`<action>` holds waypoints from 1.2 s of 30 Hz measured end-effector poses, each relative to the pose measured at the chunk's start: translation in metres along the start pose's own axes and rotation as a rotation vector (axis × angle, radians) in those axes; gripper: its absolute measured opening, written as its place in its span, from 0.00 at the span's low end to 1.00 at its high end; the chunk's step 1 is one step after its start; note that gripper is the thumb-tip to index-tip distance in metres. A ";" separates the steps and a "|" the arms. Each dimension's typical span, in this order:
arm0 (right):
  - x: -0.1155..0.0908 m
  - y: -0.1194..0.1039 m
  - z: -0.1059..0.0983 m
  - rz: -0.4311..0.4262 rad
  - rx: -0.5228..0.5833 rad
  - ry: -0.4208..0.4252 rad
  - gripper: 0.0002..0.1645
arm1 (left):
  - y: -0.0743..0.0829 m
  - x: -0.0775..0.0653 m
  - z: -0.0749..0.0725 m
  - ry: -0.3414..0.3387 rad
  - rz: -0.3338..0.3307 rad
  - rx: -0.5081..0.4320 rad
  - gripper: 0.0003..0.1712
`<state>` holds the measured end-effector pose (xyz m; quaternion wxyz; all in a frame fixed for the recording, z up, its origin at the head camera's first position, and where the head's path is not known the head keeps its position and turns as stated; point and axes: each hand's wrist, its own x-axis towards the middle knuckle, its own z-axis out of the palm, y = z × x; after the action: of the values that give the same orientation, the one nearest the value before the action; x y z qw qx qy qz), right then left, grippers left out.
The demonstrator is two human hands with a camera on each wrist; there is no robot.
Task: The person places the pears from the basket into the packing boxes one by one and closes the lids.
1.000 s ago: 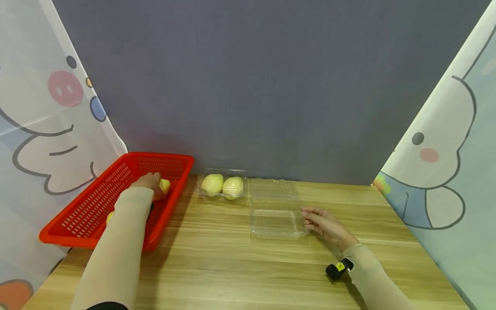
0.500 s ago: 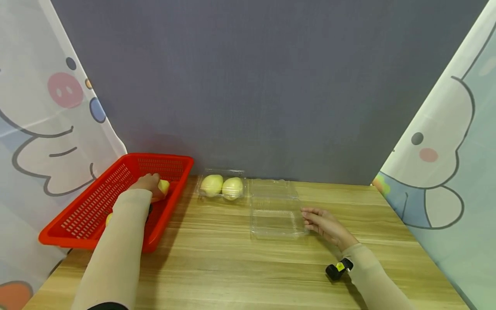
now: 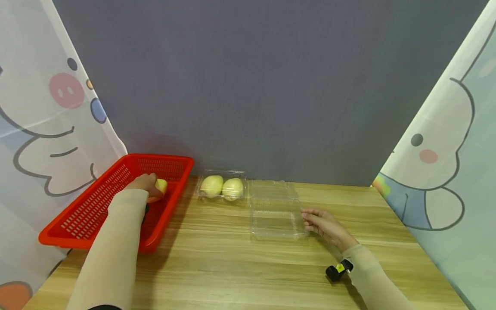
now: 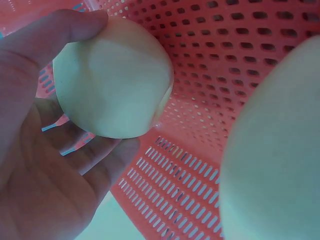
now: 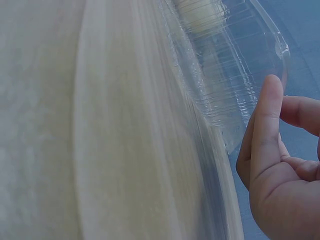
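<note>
In the head view, my left hand (image 3: pixel 140 184) is inside the red plastic basket (image 3: pixel 172 211), gripping a pale yellow peach (image 3: pixel 161 186). The left wrist view shows the thumb across the top of this peach (image 4: pixel 112 77) and the fingers beneath it; a crease runs down its far side. Another peach (image 4: pixel 280 150) is close by in the basket. My right hand (image 3: pixel 327 226) pinches the right edge of a clear plastic clamshell container (image 3: pixel 277 219), between thumb and fingers. That container's lid (image 3: pixel 273 188) lies back, and nothing is inside.
Left of the opened container, a second clear clamshell (image 3: pixel 222 197) holds two peaches (image 3: pixel 212 186) side by side. Both stand on the wooden table (image 3: pixel 232 267) near the grey back panel (image 3: pixel 248 94). Cartoon-printed cloths (image 3: pixel 438 172) border the left and right sides.
My left hand has shifted slightly left with its peach, and the arm now hides another peach that showed beside it. My right hand and the containers have stayed in place.
</note>
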<state>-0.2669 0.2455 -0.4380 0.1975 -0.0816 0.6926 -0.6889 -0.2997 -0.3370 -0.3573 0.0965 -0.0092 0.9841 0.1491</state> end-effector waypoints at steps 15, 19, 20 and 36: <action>-0.002 -0.001 0.002 0.008 0.012 0.007 0.35 | 0.013 0.000 -0.016 0.063 0.087 0.073 0.29; -0.001 -0.001 0.001 0.006 0.009 0.003 0.35 | 0.022 -0.008 -0.024 0.050 0.086 0.086 0.29; -0.001 -0.001 0.001 0.006 0.009 0.003 0.35 | 0.023 -0.008 -0.025 0.054 0.085 0.088 0.29; -0.002 -0.002 0.001 0.009 0.000 0.010 0.35 | 0.031 -0.014 -0.040 0.132 0.135 0.140 0.24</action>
<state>-0.2646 0.2452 -0.4355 0.1971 -0.0748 0.6942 -0.6883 -0.2948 -0.3197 -0.3085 0.0218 0.0542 0.9946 0.0854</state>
